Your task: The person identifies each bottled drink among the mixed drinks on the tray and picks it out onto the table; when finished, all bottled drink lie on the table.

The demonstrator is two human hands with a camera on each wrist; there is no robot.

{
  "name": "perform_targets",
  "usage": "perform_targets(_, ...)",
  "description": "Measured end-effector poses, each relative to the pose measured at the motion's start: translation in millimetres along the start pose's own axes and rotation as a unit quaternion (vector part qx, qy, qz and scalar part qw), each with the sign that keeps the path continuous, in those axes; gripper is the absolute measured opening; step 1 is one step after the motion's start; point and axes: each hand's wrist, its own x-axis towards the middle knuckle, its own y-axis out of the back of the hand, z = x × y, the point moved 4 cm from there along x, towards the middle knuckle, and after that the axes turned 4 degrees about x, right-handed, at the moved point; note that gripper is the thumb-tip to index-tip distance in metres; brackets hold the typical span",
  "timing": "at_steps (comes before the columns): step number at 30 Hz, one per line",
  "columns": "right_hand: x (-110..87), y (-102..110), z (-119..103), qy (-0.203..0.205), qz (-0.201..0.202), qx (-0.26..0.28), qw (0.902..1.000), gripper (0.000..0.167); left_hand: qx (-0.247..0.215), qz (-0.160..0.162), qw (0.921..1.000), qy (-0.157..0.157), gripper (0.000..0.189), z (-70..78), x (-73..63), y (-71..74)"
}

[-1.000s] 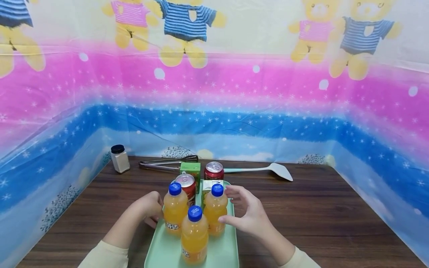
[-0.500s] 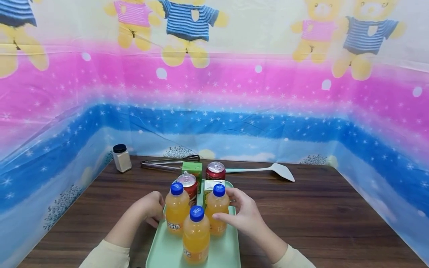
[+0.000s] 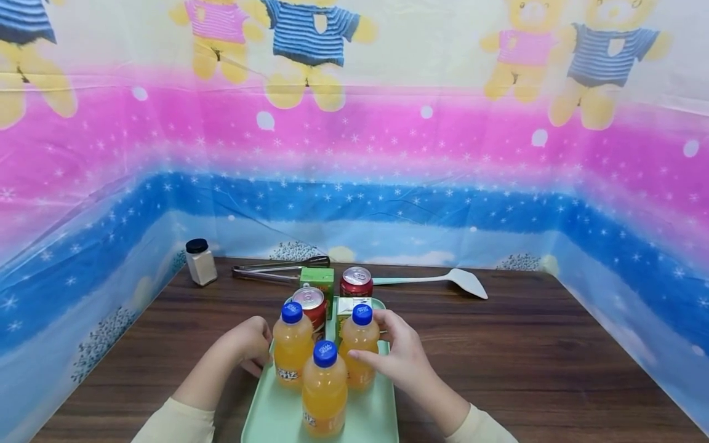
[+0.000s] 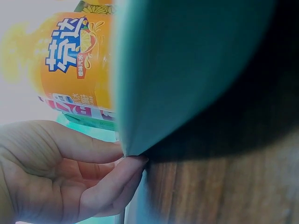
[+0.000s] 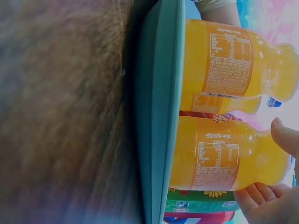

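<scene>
In the head view, a mint-green tray holds several drinks. My left hand is at its left edge; in the left wrist view, thumb and fingers pinch the tray's rim. Three orange soda bottles with blue caps stand upright: a left one, a front one and a right one. My right hand grips the right bottle's upper part, thumb across the near side and fingers behind. The right wrist view shows that bottle between thumb and fingers, its base down at the tray.
Behind the bottles are a red can, a juice carton, a green carton and another red can. Metal tongs, a white spatula and a black-lidded jar lie or stand along the table's back.
My right hand has moved left and closed in around the right bottle, its thumb now over the bottle's near side. My left hand stays at the tray's edge.
</scene>
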Motion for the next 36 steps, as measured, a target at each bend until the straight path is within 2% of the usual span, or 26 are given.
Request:
perform_targets(11, -0.5, -0.3, -2.1, 0.002, 0.009, -0.007, 0.9999, 0.055, -0.007, 0.002, 1.0, -0.002, 0.021, 2.6, -2.7, 0.7)
perform_targets(18, 0.7, 2.8, -9.3, 0.02, 0.022, 0.004, 0.9995, 0.054, 0.001, 0.001, 1.0, -0.001, 0.02, 4.0, -2.4, 2.2)
perform_targets(27, 1.8, 7.0, -25.1, 0.011, 0.019, 0.076, 0.9969, 0.053, 0.008, 0.0, 1.0, -0.003, 0.021, 2.9, -2.3, 1.8)
perform_targets(36, -4.7, 10.6, -59.0, -0.002, 0.011, 0.08, 0.9968, 0.049, 0.005, -0.001, 1.0, 0.003, 0.022, 1.1, -2.4, 1.6)
